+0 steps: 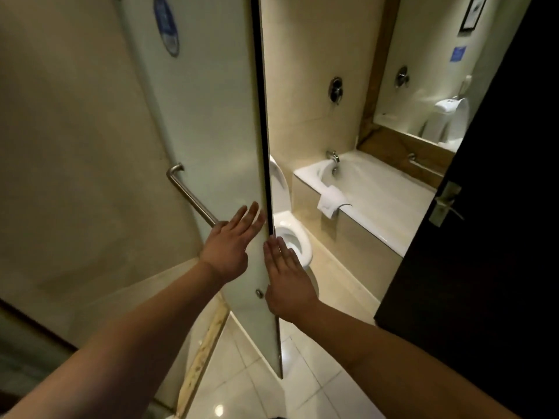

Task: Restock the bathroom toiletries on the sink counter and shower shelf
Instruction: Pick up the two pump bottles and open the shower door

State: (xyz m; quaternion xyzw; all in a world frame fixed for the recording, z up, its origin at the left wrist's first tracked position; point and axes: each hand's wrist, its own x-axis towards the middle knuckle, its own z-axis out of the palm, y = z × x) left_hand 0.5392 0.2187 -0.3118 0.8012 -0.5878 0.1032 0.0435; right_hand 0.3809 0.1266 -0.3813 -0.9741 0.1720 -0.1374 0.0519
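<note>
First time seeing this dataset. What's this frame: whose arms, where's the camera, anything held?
No robot: a person wears one wide-angle head camera looking forward and down, so the bare arms are their own. The left hand and right hand lie flat, fingers straight, on opposite sides of a frosted glass shower door seen edge-on; nothing is held. Beyond are a toilet, a bathtub with a white towel over its rim, and a dark door at right. No toiletries show.
</note>
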